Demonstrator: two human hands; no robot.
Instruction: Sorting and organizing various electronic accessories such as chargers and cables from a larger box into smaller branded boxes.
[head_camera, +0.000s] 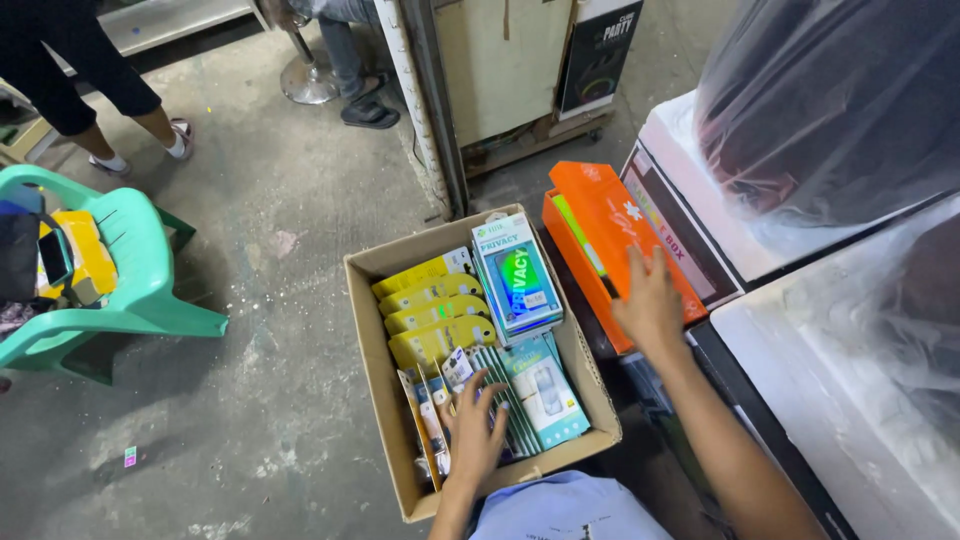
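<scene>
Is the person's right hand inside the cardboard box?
No. The right hand rests on the orange box beside the cardboard box; only the left hand is in it.

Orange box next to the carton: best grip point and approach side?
Grip the orange box by its long edges near the close end, coming from above where the right hand already rests. It lies flat and tilted, its left edge against the cardboard carton and larger boxes on its right, so side access looks tight.
</scene>
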